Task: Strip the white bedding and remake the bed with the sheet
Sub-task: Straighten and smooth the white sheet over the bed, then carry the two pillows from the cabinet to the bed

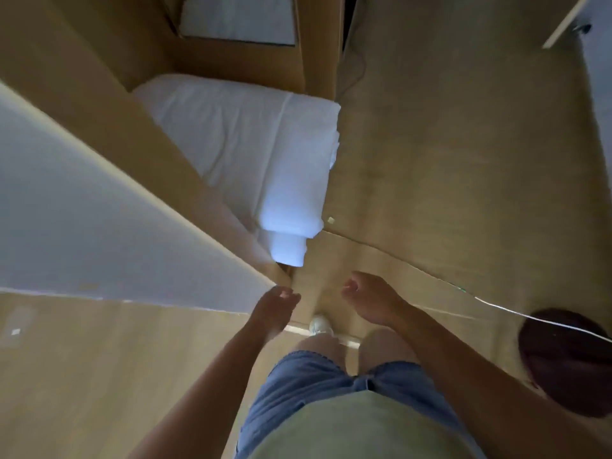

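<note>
While my left hand [276, 306] and right hand [371, 301] hang loosely curled, empty, the white bedding [251, 154] stretches away ahead, its corner nearest my left hand.

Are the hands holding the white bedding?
No, the left hand and right hand are empty, apart from the bedding.

Open floor [463, 160] right of the white bedding [251, 154]
A wooden panel [185, 167] walled its left side; a white cable [530, 318] and dark round object [569, 362] lay at far right
</note>
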A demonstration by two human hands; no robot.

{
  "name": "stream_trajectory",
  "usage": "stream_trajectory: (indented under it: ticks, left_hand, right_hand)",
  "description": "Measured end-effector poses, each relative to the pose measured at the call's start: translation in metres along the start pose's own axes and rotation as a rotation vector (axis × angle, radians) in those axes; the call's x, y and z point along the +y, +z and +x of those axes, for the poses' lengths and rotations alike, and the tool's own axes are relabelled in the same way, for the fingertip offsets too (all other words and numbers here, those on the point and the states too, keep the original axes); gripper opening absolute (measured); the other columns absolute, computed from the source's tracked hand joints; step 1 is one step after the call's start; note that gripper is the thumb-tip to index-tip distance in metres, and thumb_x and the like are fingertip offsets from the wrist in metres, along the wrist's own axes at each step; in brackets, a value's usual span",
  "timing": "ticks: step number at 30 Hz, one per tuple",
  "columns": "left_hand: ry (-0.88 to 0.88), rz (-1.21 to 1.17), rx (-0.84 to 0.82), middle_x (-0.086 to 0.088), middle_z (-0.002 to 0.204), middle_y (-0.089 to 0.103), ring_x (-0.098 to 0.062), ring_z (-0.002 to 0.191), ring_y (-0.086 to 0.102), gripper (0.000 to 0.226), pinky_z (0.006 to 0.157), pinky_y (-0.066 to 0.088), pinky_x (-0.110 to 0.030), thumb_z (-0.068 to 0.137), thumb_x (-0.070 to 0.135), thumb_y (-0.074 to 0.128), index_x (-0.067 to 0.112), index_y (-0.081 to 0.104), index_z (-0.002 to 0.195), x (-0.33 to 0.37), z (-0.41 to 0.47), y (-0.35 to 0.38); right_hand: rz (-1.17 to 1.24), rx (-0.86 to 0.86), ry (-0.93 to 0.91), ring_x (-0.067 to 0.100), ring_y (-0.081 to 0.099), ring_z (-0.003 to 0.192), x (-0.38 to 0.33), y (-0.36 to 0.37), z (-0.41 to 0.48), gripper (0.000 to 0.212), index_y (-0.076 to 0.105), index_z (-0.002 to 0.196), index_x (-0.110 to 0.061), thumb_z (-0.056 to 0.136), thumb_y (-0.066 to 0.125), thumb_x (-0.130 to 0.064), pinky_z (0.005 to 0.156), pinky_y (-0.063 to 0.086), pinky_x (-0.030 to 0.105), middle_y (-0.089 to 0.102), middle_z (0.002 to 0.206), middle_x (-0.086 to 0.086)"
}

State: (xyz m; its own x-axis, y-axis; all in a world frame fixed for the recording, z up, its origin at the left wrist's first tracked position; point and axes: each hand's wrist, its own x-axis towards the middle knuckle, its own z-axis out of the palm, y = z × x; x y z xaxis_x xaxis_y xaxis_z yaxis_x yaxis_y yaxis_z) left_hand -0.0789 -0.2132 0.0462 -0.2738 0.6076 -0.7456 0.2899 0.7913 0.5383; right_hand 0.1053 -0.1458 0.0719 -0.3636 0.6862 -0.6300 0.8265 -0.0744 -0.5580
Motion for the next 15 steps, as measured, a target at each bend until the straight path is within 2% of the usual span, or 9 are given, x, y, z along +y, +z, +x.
stream_trajectory:
  ticks: [2,3,5,8,12,15]
  left_hand:
    - [0.008,-0.068,0.088,-0.013,0.102,0.060,-0.027,0.096,0.057,0.018,0.090,0.044,-0.040,0.088,0.033,0.055,0.016,0.055,0.093,0.046,0.028,-0.011]
    - [-0.007,-0.090,0.138,-0.015,0.110,0.061,-0.029,0.102,0.058,0.023,0.091,0.043,-0.038,0.089,0.033,0.056,0.013,0.056,0.100,0.065,0.042,-0.015]
    - [-0.076,-0.142,0.215,-0.011,0.129,0.054,-0.027,0.117,0.052,0.044,0.090,0.038,-0.029,0.092,0.031,0.054,0.012,0.046,0.130,0.096,0.069,-0.019]
    - [-0.185,-0.397,0.341,-0.013,0.141,0.044,-0.027,0.124,0.047,0.057,0.092,0.036,-0.030,0.093,0.028,0.052,0.014,0.030,0.144,0.126,0.113,-0.017]
    - [-0.374,-0.714,0.492,-0.017,0.143,0.042,-0.030,0.126,0.045,0.049,0.097,0.035,-0.031,0.096,0.015,0.045,0.009,0.032,0.143,0.148,0.143,-0.007]
    - [-0.460,-0.880,0.612,-0.017,0.129,0.056,-0.031,0.114,0.055,0.040,0.094,0.043,-0.033,0.094,0.003,0.041,0.007,0.046,0.133,0.144,0.160,0.001]
  right_hand:
    - [-0.081,-0.057,-0.097,0.022,0.054,0.100,-0.026,-0.032,0.039,0.019,0.056,0.103,-0.011,0.092,0.047,-0.024,0.079,0.042,0.029,0.058,0.111,0.007]
    - [-0.145,-0.067,-0.152,0.024,0.052,0.110,-0.037,-0.046,0.060,0.028,0.055,0.115,-0.010,0.092,0.047,-0.025,0.088,0.041,0.029,0.056,0.120,0.009]
    - [-0.279,-0.009,-0.276,0.028,0.044,0.120,-0.059,-0.071,0.105,0.041,0.045,0.131,-0.009,0.093,0.049,-0.026,0.096,0.037,0.031,0.049,0.130,0.012]
    - [-0.417,0.051,-0.484,0.029,0.039,0.124,-0.091,-0.100,0.168,0.055,0.030,0.142,-0.011,0.095,0.048,-0.030,0.100,0.035,0.035,0.039,0.139,0.011]
    - [-0.657,-0.129,-0.611,0.030,0.024,0.136,-0.116,-0.113,0.230,0.068,0.015,0.148,-0.014,0.094,0.048,-0.038,0.105,0.032,0.041,0.022,0.150,0.011]
    - [-0.633,-0.273,-0.537,0.033,0.004,0.144,-0.116,-0.083,0.255,0.084,0.001,0.151,-0.017,0.092,0.050,-0.050,0.108,0.027,0.051,0.002,0.158,0.012]
